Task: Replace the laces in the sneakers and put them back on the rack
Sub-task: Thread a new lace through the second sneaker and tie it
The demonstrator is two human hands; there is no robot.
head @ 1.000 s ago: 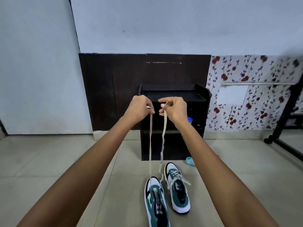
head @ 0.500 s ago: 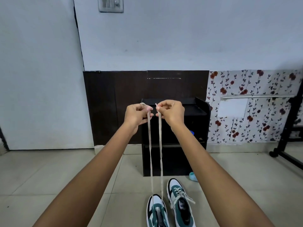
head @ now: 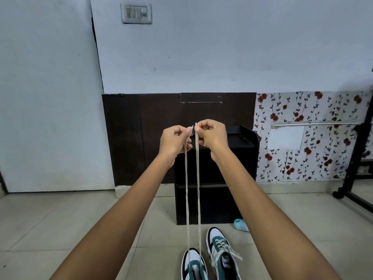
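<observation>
Lace (head: 187,199): flat beige woven strip, two taut strands near parallel, long axis running up from near sneaker (head: 192,263) on tiled floor (head: 80,229). Left grip (head: 174,141) pinches one end, right grip (head: 214,136) pinches other end, tips almost touching. Near sneaker: white toe, green and black panels, toe toward black rack (head: 212,207). Laced sneaker (head: 222,253) just beside, same heading.

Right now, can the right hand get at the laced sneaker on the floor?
Probably yes: nothing lies between the right hand and the laced sneaker below it, but the hand pinches the lace and must release it first.
</observation>
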